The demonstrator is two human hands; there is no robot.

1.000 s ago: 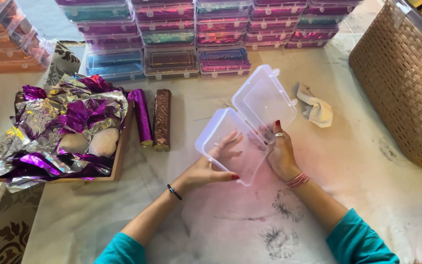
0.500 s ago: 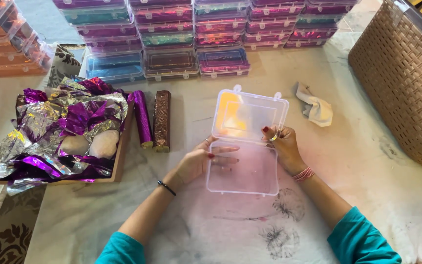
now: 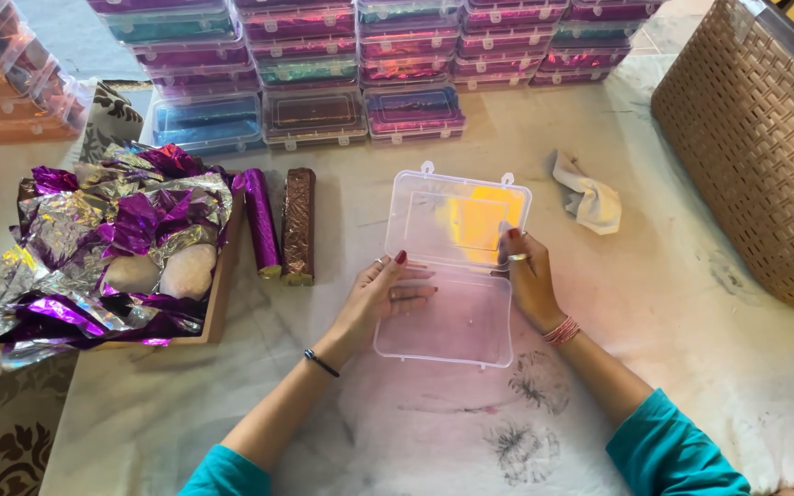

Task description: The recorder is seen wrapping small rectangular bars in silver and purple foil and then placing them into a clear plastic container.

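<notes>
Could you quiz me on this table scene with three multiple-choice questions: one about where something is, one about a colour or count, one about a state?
1. Where does the crumpled white cloth lie?
A. Inside the clear box
B. On the table between the clear box and the woven basket
C. On the foil tray

2. How many foil-wrapped bars lie beside the tray of crumpled foil?
A. Two
B. Four
C. None

3. What state is the clear box in?
A. Shut and latched
B. Open and flat on the table
C. Held up in the air

Answers: 1 B, the cloth sits right of the box, short of the basket. 2 A, one purple bar and one brown bar. 3 B, lid folded back, left hand and right hand resting on it.
</notes>
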